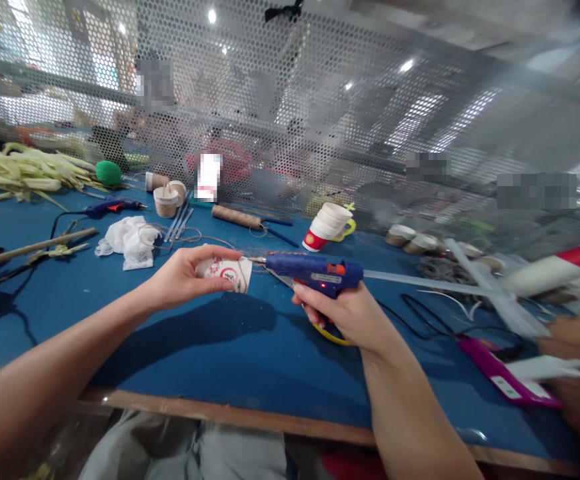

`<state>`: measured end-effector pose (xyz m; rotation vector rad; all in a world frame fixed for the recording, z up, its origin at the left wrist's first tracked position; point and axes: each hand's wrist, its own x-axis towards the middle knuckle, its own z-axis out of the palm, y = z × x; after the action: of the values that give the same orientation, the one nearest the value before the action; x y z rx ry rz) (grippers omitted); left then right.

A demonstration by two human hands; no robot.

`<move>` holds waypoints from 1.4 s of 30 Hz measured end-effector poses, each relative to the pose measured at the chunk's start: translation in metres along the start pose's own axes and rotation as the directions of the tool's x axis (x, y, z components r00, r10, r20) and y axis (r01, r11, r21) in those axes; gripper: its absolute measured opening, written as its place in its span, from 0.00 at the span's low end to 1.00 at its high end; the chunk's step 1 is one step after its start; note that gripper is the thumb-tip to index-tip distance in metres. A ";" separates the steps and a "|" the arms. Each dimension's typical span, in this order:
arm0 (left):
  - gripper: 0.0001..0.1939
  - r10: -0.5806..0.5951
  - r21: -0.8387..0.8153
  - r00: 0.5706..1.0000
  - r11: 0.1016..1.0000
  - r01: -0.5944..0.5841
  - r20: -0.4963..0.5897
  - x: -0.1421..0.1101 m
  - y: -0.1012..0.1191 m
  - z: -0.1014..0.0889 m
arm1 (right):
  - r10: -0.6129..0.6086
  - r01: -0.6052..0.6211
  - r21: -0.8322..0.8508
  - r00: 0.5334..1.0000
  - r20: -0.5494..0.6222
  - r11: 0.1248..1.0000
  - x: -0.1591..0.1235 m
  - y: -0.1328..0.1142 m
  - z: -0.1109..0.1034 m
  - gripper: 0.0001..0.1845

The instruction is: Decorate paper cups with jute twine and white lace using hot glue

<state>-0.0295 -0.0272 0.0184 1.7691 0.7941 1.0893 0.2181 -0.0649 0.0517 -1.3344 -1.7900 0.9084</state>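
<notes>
My left hand (190, 277) is closed around a white paper cup (243, 275) with a red print, tipped on its side above the table. In my right hand (347, 310) is a blue hot glue gun (303, 268), its small red light lit. The gun's metal nozzle (256, 259) meets the cup's edge near my left fingertips. From the gun's rear a long clear glue stick (410, 278) sticks out to the right. Yellow-handled scissors (337, 339) lie partly hidden under my right hand.
Stacked paper cups (327, 227), a twine roll (237, 218) and twine-wrapped cups (166, 201) stand behind my hands. To the left lie a white cloth (131, 241) and another glue gun (110, 207). A purple power strip (507, 377) and another person's hand (577, 340) are at right. Perforated metal (270, 127) borders the back.
</notes>
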 end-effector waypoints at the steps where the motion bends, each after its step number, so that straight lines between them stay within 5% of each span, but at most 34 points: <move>1: 0.19 0.001 0.004 1.000 1.000 -0.001 -0.005 0.000 0.000 0.000 | 0.003 -0.003 0.007 1.000 0.000 1.000 0.000 0.000 0.000 0.15; 16: 0.19 0.038 0.033 0.999 0.999 -0.037 -0.014 0.000 -0.002 -0.001 | 0.043 -0.047 0.075 0.998 0.051 0.996 0.002 0.004 -0.002 0.15; 24: 0.20 -0.016 0.031 0.994 0.999 0.019 -0.107 0.005 -0.007 -0.002 | 0.081 -0.117 0.305 0.988 0.128 0.945 0.005 -0.001 -0.006 0.12; 32: 0.22 -0.082 -0.057 0.974 0.996 0.071 -0.210 0.006 -0.006 0.000 | 0.279 -0.195 0.484 0.954 -0.107 0.853 0.028 0.020 -0.021 0.16; 42: 0.23 0.060 -0.050 0.865 0.994 -0.098 -0.499 0.008 0.000 -0.023 | 0.409 -0.376 0.164 0.862 -0.298 0.912 0.073 0.071 -0.035 0.16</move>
<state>-0.0472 -0.0118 0.0262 1.4798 0.9759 1.6473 0.2662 0.0259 0.0178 -1.7092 -1.2226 0.9082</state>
